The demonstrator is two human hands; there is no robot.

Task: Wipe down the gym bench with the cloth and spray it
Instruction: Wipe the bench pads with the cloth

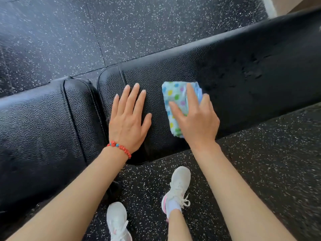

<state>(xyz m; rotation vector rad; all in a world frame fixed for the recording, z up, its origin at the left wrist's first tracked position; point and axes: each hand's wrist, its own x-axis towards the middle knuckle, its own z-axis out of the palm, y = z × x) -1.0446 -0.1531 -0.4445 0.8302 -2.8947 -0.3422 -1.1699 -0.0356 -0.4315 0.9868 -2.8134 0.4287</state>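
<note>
A black padded gym bench (234, 70) runs from lower left to upper right, with a gap between its two pads near the middle. My right hand (196, 119) presses a folded light-blue cloth with coloured dots (175, 100) flat on the long pad. My left hand (129, 117), with a red bead bracelet at the wrist, rests palm down on the same pad just left of the cloth, fingers spread, holding nothing. Wet droplets and streaks (251, 70) show on the pad to the right of the cloth. No spray bottle is in view.
Black rubber flooring with white speckles (86, 32) surrounds the bench. My two white trainers (177, 186) stand on the floor in front of the bench. A pale wall base (271, 6) shows at the top right corner.
</note>
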